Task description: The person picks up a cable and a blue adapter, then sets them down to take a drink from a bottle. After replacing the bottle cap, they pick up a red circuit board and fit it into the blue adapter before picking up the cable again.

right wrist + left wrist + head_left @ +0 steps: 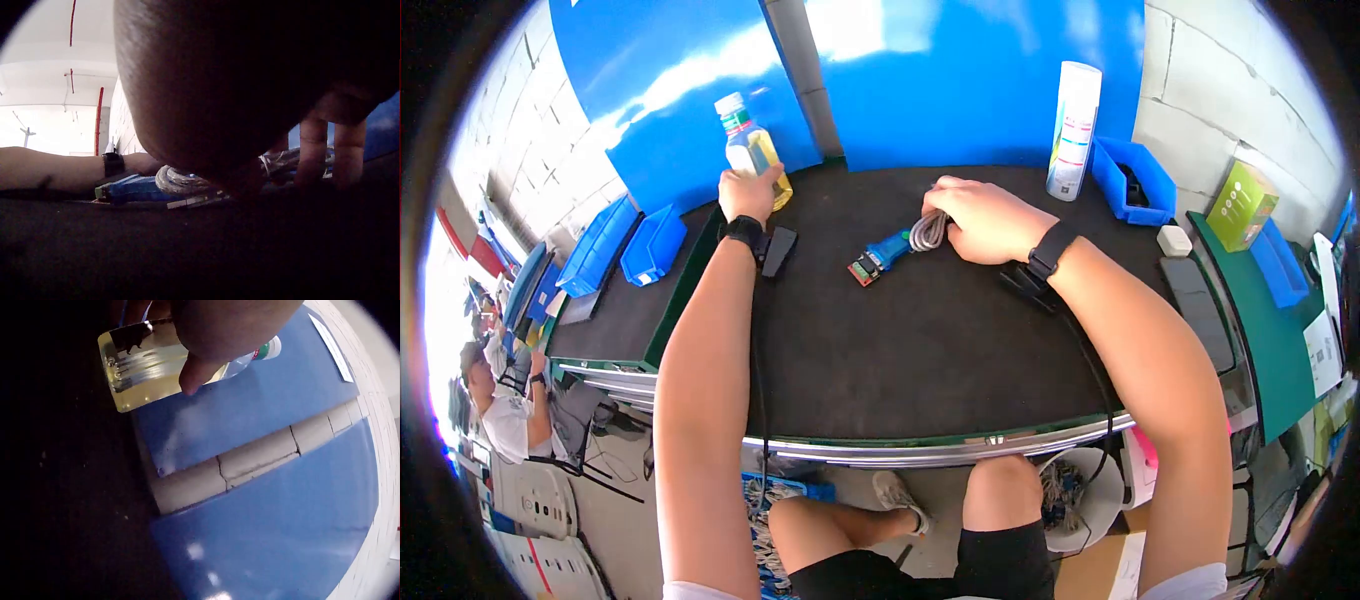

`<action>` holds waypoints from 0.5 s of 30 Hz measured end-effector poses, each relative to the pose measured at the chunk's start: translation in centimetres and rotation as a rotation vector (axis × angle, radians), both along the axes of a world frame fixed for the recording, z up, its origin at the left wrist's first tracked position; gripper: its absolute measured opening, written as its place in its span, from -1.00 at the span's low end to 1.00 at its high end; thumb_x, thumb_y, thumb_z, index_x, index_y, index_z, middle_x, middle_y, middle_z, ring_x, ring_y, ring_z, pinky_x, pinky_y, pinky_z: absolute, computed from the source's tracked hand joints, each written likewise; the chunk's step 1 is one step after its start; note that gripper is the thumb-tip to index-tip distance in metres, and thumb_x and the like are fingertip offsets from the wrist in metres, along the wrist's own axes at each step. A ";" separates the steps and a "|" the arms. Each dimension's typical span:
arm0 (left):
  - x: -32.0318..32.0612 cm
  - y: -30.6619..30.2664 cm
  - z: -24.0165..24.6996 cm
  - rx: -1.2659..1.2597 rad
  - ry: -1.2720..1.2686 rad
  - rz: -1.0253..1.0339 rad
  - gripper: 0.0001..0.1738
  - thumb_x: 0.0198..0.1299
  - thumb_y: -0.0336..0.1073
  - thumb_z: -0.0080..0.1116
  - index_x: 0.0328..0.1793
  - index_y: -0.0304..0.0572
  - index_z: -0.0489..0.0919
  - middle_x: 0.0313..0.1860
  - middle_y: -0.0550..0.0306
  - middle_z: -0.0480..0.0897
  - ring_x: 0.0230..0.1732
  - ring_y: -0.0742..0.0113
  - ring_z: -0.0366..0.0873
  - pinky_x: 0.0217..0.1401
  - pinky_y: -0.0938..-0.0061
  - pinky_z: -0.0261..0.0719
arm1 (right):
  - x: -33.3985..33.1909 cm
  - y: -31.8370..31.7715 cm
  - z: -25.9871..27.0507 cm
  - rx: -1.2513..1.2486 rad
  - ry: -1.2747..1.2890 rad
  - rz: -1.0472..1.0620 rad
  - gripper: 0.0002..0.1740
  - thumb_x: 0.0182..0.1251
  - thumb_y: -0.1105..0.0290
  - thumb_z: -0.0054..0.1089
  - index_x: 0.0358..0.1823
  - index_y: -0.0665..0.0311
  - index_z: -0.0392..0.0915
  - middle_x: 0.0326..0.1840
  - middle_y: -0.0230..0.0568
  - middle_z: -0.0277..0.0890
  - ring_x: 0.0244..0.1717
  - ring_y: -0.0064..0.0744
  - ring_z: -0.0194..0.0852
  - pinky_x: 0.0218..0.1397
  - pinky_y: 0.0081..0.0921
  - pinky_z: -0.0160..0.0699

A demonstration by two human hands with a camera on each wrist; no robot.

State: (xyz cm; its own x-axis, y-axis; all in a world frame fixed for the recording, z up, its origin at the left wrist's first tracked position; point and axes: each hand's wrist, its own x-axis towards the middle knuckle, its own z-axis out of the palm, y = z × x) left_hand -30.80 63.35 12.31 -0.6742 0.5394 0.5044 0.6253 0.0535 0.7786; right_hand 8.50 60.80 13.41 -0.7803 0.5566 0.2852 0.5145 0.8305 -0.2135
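At the back left of the dark mat, my left hand (747, 192) grips a clear plastic bottle (775, 180) of yellow liquid with a white cap. My thumb lies along its side in the left wrist view, where the bottle (147, 372) shows its base toward the dark mat. Right of the middle, my right hand (990, 220) holds a coiled grey cable (927, 232), its fingers bent down around the coil. From the coil a blue connector (887, 250) with a small circuit board (864, 268) extends to the left on the mat. The right fingertips are partly hidden in the head view.
A white spray can (1075, 130) stands at the back right, beside a blue bin (1135, 180) with dark items. A small white block (1174, 240) and a dark phone-like slab (1198, 310) lie at the right edge. Blue bins (650, 245) stand left. Blue panels (980, 80) rise behind.
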 end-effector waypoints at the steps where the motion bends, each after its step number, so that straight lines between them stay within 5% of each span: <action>1: 0.1 -0.1 0.2 -0.003 -0.024 -0.062 -0.22 -0.02 -0.01 0.79 0.10 -0.49 0.63 0.01 -0.26 0.83 0.03 -0.06 0.85 0.13 0.13 0.78 | 0.1 -0.3 0.4 -0.026 -0.008 -0.016 -0.61 0.29 0.64 0.15 0.15 0.34 0.66 0.27 0.06 0.62 0.34 0.15 0.64 0.39 -0.01 0.66; 3: 0.5 -0.3 0.8 -0.006 -0.042 -0.130 -0.20 -0.03 -0.02 0.78 0.11 -0.50 0.61 0.03 -0.28 0.81 0.06 -0.09 0.84 0.16 0.11 0.76 | 0.2 -0.6 0.5 -0.051 -0.010 -0.036 -0.59 0.27 0.64 0.16 0.16 0.34 0.66 0.28 0.07 0.62 0.36 0.15 0.63 0.38 -0.01 0.66; 9: 5.7 -2.4 3.5 -0.055 0.414 -0.440 -0.18 -0.09 -0.17 0.69 0.23 -0.41 0.50 0.08 -0.33 0.73 0.20 -0.24 0.74 0.28 0.07 0.68 | -0.2 -0.7 1.5 0.099 0.390 -0.236 -0.85 0.46 0.47 0.26 -0.02 0.28 0.70 -0.07 0.01 0.81 0.01 0.16 0.80 0.09 0.00 0.74; 12: 10.2 -4.6 4.6 -0.160 0.524 -0.676 -0.13 -0.12 -0.30 0.64 0.37 -0.34 0.48 0.14 -0.32 0.73 0.26 -0.24 0.72 0.34 0.09 0.67 | -0.1 -1.5 2.8 0.130 0.524 -0.348 -0.46 0.61 -0.14 0.27 -0.12 0.28 0.69 -0.28 0.04 0.81 -0.22 0.21 0.84 -0.12 0.09 0.79; 15: 13.4 -6.1 4.5 -0.231 0.532 -0.935 -0.20 -0.13 -0.47 0.55 0.37 -0.14 0.58 0.13 -0.09 0.75 0.22 -0.03 0.73 0.37 0.19 0.66 | 0.1 -1.5 3.0 0.212 0.556 -0.384 -0.29 0.64 -0.26 0.14 -0.27 0.33 0.72 -0.35 0.18 0.78 -0.28 0.23 0.83 -0.21 0.09 0.78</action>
State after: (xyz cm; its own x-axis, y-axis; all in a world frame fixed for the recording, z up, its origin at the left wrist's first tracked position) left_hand -17.39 57.26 16.83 0.3230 0.8429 0.4303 0.7477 -0.5060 0.4300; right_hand 8.65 59.25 16.45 -0.2471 0.6520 0.7168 0.6414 0.6646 -0.3834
